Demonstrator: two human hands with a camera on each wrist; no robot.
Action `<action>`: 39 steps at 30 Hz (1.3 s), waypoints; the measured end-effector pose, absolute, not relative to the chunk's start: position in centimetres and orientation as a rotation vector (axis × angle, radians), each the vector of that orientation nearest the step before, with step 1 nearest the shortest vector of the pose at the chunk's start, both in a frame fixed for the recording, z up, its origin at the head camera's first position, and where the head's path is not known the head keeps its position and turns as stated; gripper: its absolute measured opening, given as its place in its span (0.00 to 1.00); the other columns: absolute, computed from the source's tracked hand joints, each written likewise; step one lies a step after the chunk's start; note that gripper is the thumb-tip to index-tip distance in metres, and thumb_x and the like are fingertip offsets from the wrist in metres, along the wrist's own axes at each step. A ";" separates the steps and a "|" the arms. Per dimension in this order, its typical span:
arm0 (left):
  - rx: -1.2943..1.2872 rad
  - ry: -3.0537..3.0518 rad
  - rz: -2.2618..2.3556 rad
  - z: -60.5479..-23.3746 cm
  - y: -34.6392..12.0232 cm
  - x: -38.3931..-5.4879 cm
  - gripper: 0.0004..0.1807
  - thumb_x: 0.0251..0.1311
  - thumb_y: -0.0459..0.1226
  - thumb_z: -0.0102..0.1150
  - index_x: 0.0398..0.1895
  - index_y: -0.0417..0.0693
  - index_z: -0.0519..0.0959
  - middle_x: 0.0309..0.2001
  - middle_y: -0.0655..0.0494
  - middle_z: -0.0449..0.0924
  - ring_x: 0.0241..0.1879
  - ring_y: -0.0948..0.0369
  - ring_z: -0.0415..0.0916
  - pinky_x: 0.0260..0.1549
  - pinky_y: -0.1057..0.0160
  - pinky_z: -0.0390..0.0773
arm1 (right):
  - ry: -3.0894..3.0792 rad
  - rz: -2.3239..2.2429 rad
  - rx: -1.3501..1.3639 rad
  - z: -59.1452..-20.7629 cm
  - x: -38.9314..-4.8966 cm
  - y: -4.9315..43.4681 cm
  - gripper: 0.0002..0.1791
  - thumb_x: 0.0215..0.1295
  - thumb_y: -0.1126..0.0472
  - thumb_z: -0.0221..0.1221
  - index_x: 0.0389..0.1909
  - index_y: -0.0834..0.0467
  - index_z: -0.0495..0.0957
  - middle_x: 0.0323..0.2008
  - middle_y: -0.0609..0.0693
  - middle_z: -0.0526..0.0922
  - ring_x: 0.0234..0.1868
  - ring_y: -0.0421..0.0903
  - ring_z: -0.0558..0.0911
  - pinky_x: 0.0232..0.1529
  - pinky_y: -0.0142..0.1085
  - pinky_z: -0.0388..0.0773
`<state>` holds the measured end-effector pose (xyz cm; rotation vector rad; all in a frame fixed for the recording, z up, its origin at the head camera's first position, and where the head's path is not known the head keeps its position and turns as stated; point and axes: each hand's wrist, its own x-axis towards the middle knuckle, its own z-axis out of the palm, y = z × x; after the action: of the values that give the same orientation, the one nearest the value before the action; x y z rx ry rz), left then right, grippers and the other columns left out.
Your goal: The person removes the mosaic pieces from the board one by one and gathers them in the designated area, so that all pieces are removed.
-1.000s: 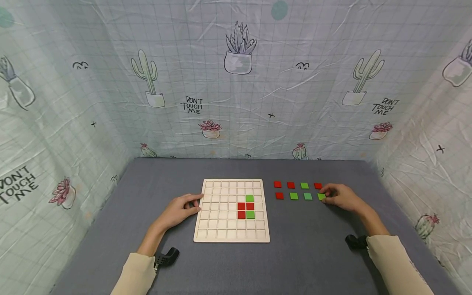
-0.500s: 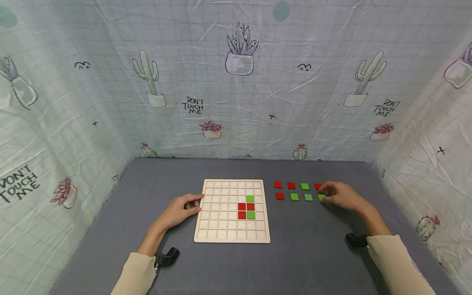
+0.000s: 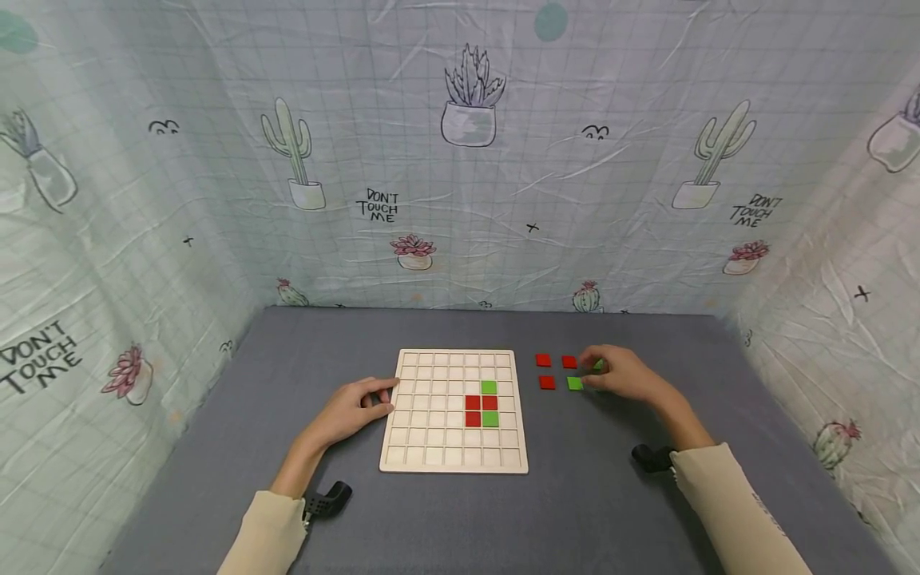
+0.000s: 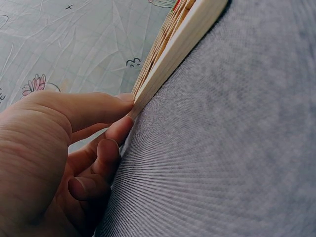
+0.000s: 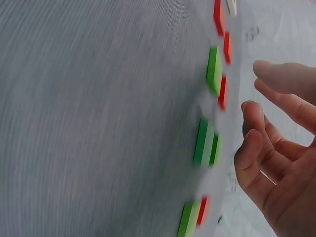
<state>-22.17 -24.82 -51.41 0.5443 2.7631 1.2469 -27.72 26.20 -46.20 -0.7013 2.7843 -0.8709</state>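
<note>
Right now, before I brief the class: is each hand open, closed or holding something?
Left hand: open, fingertips touching the edge of the board.
Right hand: open, holding nothing, near the coloured tiles.

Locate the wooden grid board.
In the head view, the wooden grid board lies on the grey table, left of the loose tiles; the left hand holds its left edge.

On the tabletop [image 3: 460, 519], a grid board [image 3: 424, 439] lies between the left hand [image 3: 355, 411], touching its left edge, and two rows of loose tiles [image 3: 547, 383] (the right hand [image 3: 621, 374] is over their right part). Five set tiles [image 3: 490, 418] sit right of the board's centre. Cloth [image 3: 460, 224] hangs behind.
</note>
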 end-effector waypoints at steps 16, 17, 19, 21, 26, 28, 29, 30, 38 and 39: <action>0.535 2.746 1.240 -51.5 -24.8 -22.3 0.25 0.69 0.40 0.66 0.68 0.49 0.79 0.42 0.59 0.81 0.25 0.66 0.71 0.29 0.66 0.71 | 2.721 -0.890 -0.890 -46.3 -28.4 18.2 0.14 0.67 0.62 0.68 0.51 0.62 0.84 0.47 0.58 0.87 0.35 0.42 0.82 0.41 0.40 0.79; 0.535 2.745 1.241 -51.5 -24.8 -22.2 0.25 0.69 0.40 0.66 0.68 0.49 0.79 0.42 0.59 0.81 0.25 0.66 0.71 0.29 0.66 0.71 | 2.713 -0.885 -0.900 -46.3 -28.4 17.8 0.14 0.67 0.62 0.67 0.52 0.62 0.83 0.47 0.57 0.87 0.37 0.42 0.82 0.42 0.40 0.79; 0.529 2.741 1.241 -51.5 -24.8 -22.2 0.25 0.69 0.40 0.66 0.68 0.50 0.79 0.42 0.59 0.81 0.25 0.66 0.71 0.29 0.66 0.71 | 2.692 -0.887 -0.909 -46.4 -28.4 17.0 0.14 0.67 0.62 0.67 0.52 0.61 0.83 0.46 0.56 0.87 0.35 0.41 0.82 0.41 0.39 0.79; 0.530 2.739 1.244 -51.5 -24.8 -22.2 0.25 0.69 0.40 0.66 0.68 0.48 0.78 0.42 0.59 0.81 0.25 0.66 0.70 0.28 0.66 0.71 | 2.679 -0.891 -0.928 -46.5 -28.5 16.3 0.14 0.67 0.62 0.67 0.52 0.61 0.84 0.45 0.56 0.86 0.33 0.41 0.81 0.38 0.38 0.78; 0.534 2.745 1.241 -51.5 -24.9 -22.2 0.25 0.69 0.40 0.66 0.68 0.49 0.79 0.42 0.59 0.81 0.24 0.66 0.70 0.28 0.66 0.71 | 2.674 -0.890 -0.981 -46.8 -28.6 14.8 0.13 0.66 0.63 0.67 0.50 0.60 0.84 0.43 0.55 0.87 0.31 0.40 0.81 0.37 0.36 0.78; 0.536 2.750 1.234 -51.5 -24.9 -22.3 0.25 0.69 0.41 0.66 0.68 0.50 0.79 0.42 0.60 0.81 0.24 0.67 0.70 0.29 0.67 0.71 | 2.671 -0.887 -0.982 -47.0 -28.6 14.3 0.13 0.67 0.62 0.67 0.50 0.59 0.85 0.42 0.53 0.86 0.32 0.39 0.81 0.37 0.36 0.78; 0.540 2.752 1.230 -51.6 -24.9 -22.3 0.25 0.69 0.41 0.66 0.68 0.50 0.79 0.42 0.60 0.81 0.24 0.67 0.70 0.28 0.67 0.71 | 2.665 -0.887 -0.981 -47.1 -28.6 14.1 0.13 0.67 0.62 0.67 0.50 0.59 0.85 0.42 0.53 0.87 0.32 0.40 0.81 0.38 0.35 0.78; 0.547 2.751 1.234 -51.6 -24.9 -22.3 0.25 0.69 0.41 0.66 0.68 0.49 0.79 0.42 0.59 0.81 0.24 0.67 0.69 0.28 0.67 0.71 | 2.658 -0.888 -0.980 -47.2 -28.6 13.9 0.13 0.67 0.61 0.67 0.50 0.59 0.85 0.42 0.53 0.87 0.33 0.40 0.81 0.38 0.35 0.78; 0.570 2.742 1.256 -51.7 -25.0 -22.4 0.25 0.69 0.41 0.66 0.69 0.49 0.78 0.42 0.60 0.80 0.24 0.67 0.69 0.28 0.67 0.71 | 2.608 -0.910 -0.909 -47.9 -28.6 12.8 0.12 0.67 0.59 0.68 0.50 0.56 0.86 0.43 0.49 0.86 0.39 0.40 0.80 0.40 0.36 0.77; 0.572 2.743 1.260 -51.7 -25.0 -22.4 0.25 0.69 0.41 0.66 0.69 0.48 0.78 0.41 0.60 0.80 0.24 0.67 0.70 0.28 0.67 0.71 | 2.614 -0.908 -0.910 -47.9 -28.6 12.7 0.12 0.67 0.59 0.68 0.49 0.55 0.86 0.43 0.49 0.86 0.39 0.40 0.80 0.40 0.36 0.77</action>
<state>-22.40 -25.00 -51.70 0.5725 2.7426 1.2596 -28.56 12.66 -47.89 -0.9105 2.6137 -0.9082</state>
